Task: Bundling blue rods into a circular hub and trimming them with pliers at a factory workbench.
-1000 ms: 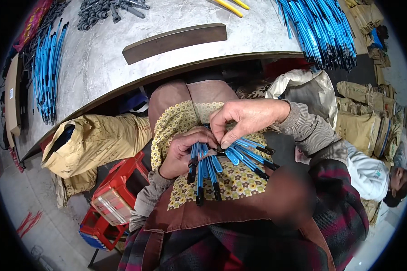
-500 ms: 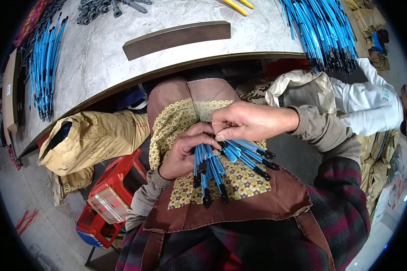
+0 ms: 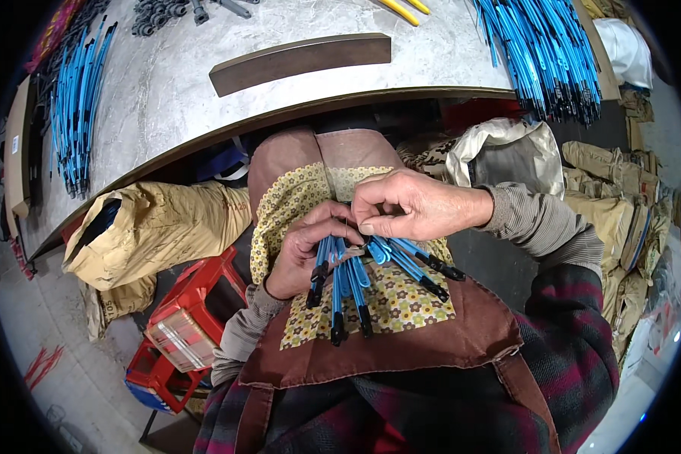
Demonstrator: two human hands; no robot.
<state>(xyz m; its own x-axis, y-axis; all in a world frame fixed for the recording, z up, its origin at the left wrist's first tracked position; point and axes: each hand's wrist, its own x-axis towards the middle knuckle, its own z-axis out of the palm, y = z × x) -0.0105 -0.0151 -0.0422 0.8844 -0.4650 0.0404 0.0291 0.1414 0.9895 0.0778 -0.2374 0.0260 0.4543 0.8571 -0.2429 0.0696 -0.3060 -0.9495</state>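
Over my lap, my left hand (image 3: 299,253) is closed around the upper ends of several thin blue plastic rods (image 3: 344,284) with black tips. They fan downward over the flowered panel of my brown apron (image 3: 386,306). My right hand (image 3: 420,204) sits just right of the left one, thumb and forefinger pinched together above the rods' gathered ends. What the pinch holds is too small to make out; a fine strand seems to run near the fingertips. A second part of the fan (image 3: 420,272) points to the lower right, below my right hand.
Ahead is a grey marbled table (image 3: 166,98) bearing a dark curved bar (image 3: 303,60), a large pile of blue rods (image 3: 541,60) and a smaller one (image 3: 79,113). Open sacks (image 3: 159,227) (image 3: 461,163) flank my knees. Red stools (image 3: 204,295) stand at left; packed bags lie at right.
The left part of the rod fan has swung a little leftward and spread. A person in white at the right has moved away toward the far right corner. Both my hands stay nearly in place.
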